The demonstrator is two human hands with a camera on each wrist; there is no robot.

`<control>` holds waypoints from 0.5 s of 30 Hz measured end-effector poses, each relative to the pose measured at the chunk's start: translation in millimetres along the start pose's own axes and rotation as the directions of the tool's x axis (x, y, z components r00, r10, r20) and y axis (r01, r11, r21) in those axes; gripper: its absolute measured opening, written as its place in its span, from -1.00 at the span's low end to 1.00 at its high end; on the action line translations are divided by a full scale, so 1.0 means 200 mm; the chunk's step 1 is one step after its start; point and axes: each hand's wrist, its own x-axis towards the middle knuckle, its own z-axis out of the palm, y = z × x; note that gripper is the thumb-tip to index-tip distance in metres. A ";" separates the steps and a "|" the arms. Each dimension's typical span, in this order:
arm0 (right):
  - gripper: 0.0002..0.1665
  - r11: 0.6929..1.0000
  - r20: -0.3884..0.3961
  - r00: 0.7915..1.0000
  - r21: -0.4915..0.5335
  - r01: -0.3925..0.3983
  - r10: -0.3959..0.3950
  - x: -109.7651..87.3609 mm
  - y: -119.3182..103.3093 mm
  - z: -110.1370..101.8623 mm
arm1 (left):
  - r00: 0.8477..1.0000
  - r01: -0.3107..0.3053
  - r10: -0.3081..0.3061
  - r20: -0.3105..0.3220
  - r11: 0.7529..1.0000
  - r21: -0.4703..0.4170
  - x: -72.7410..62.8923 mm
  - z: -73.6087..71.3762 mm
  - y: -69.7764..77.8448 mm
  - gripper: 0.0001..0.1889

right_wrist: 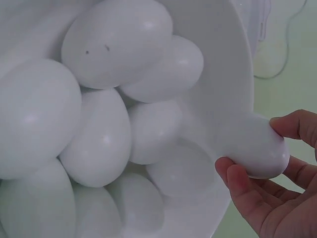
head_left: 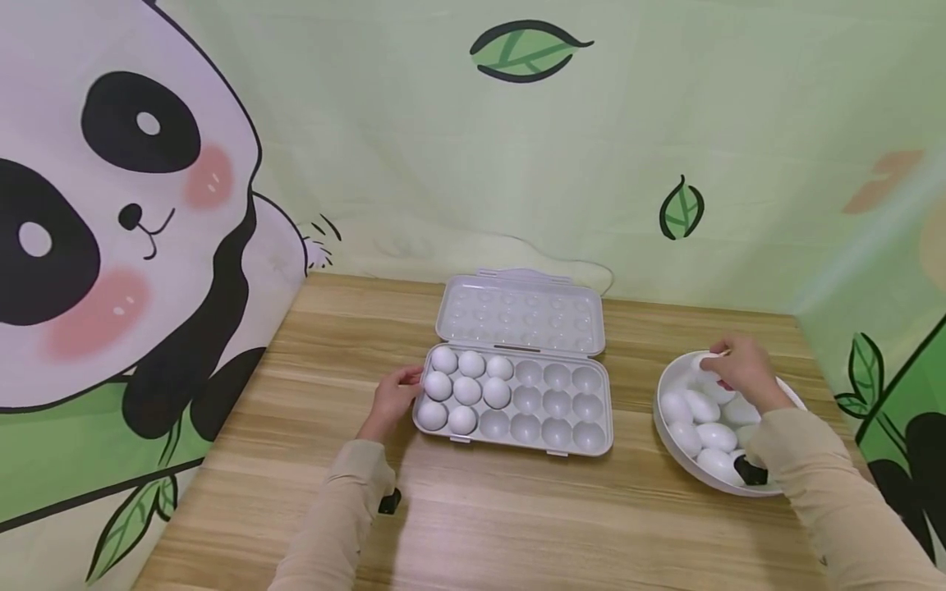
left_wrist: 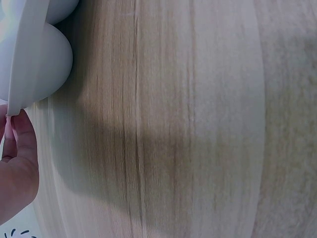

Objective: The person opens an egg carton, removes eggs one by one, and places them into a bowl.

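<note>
A pale plastic egg carton [head_left: 557, 403] lies with its lid [head_left: 521, 316] folded back. Several white eggs [head_left: 467, 391] fill cups on its left side; the right-hand cups hold none. My left hand [head_left: 392, 400] pinches the carton's left rim between thumb and fingers, as the left wrist view shows. On the right, a white bowl [right_wrist: 218, 59] holds several white eggs [right_wrist: 99, 136]. Over the bowl's far rim, my right hand [head_left: 750, 373] grips one egg [right_wrist: 255, 146] between thumb and fingertips.
Both carton and bowl stand on a wood-grain table [head_left: 473, 517]. A fabric backdrop [head_left: 369, 123] with a panda and leaves hangs behind and at the sides. A thin cord [head_left: 565, 258] runs along it behind the lid.
</note>
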 end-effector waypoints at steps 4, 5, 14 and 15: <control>-0.57 1.000 0.004 1.000 -0.024 -0.002 0.002 0.01 0.02 0.02 | 1.000 0.001 -0.001 0.002 1.000 -0.001 0.00 0.00 0.00 -0.64; -0.57 0.999 0.009 1.000 -0.031 -0.004 0.004 0.01 0.02 0.03 | 1.000 0.003 -0.003 0.002 1.000 -0.004 0.00 0.00 0.00 -0.64; -0.58 0.984 0.016 1.000 -0.180 0.017 -0.014 0.05 0.04 0.08 | 1.000 0.011 -0.011 0.004 1.000 -0.002 0.00 0.00 0.00 -0.63; -0.58 0.981 0.015 1.000 -0.191 0.016 -0.013 0.05 0.04 0.08 | 1.000 0.014 -0.014 0.005 1.000 -0.005 0.00 0.00 0.01 -0.63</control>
